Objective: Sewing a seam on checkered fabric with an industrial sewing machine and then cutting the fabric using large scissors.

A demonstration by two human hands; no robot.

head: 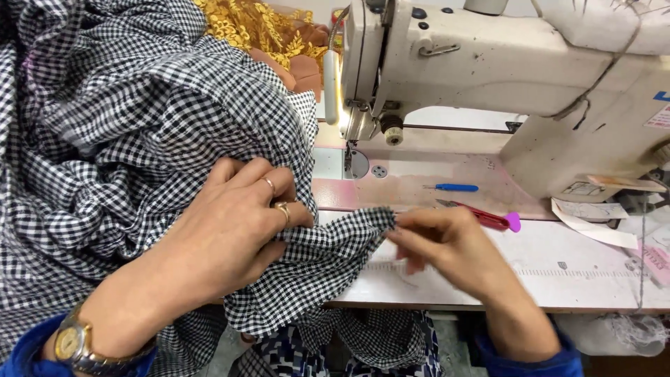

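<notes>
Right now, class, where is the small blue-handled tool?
The small blue-handled tool lies on the sewing machine bed, right of the needle, just behind the red-handled snips.

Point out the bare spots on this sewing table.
Bare: the white table right of the right hand, below the red snips. The left half is crowded with checked fabric under the left hand.
</notes>
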